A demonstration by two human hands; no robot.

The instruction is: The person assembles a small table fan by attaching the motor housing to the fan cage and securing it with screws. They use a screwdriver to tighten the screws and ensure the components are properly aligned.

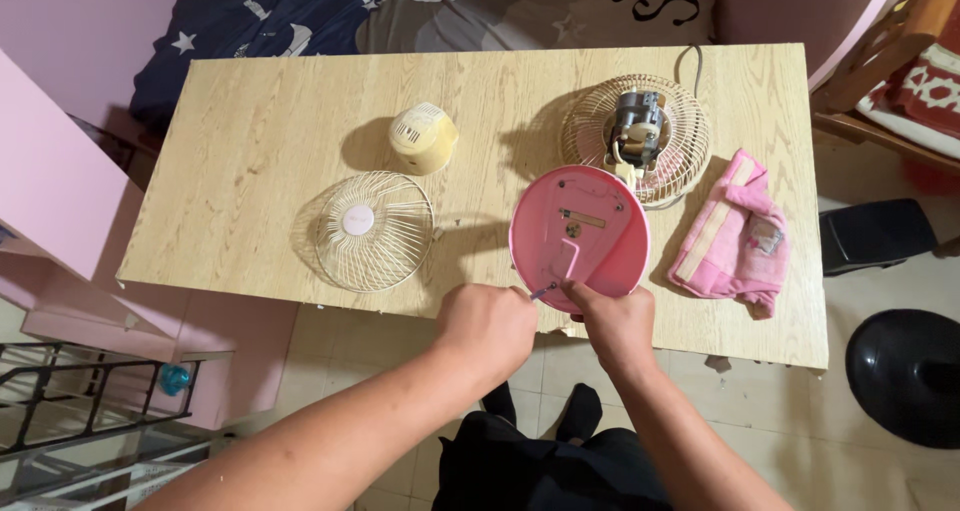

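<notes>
A pink round fan base (580,233) stands tilted at the table's near edge, its underside facing me. My right hand (615,323) grips its lower rim. My left hand (487,326) is closed around a small tool whose thin metal tip (543,291) points at the base's bottom edge. Behind the base lies the cream rear fan grille with the bare motor (637,136). A cream front grille (373,230) lies flat to the left, and a cream motor cover (421,138) sits beyond it.
The light wooden table (280,101) has a pink folded cloth (733,236) on its right side. A bed with dark bedding (300,11) is behind, a wooden chair (890,51) at right, black stools (905,371) lower right, a pink cabinet (50,191) at left.
</notes>
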